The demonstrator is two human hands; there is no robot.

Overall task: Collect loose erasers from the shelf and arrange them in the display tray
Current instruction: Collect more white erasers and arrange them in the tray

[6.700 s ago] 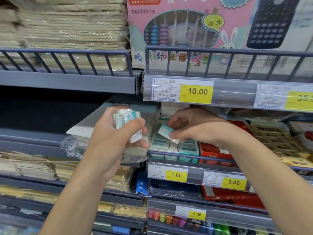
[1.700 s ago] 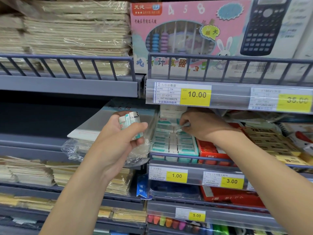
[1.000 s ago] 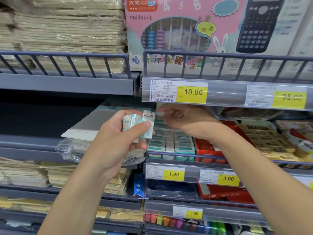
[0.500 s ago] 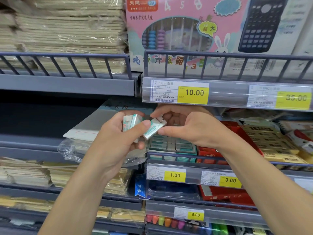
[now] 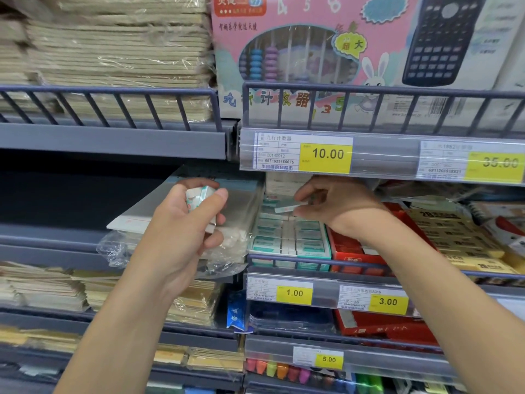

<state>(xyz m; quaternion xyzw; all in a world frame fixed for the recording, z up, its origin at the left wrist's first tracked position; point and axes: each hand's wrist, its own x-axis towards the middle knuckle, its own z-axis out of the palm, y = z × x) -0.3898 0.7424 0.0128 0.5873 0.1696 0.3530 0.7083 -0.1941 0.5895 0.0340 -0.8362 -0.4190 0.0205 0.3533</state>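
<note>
The right hand (image 5: pixel 335 206) has moved away from the left hand (image 5: pixel 181 231) and now pinches one eraser (image 5: pixel 289 208) above the display tray (image 5: pixel 289 240). The left hand still grips the eraser bundle (image 5: pixel 200 196).

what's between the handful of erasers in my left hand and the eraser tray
In the head view, a clear plastic-wrapped pack lies between the handful of erasers and the tray.

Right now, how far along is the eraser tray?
Done: front rows of the teal-and-white display tray look filled. In hand: right hand pinches one teal-and-white eraser over the back rows. Left: left hand grips a bunch of wrapped erasers to place.
</note>
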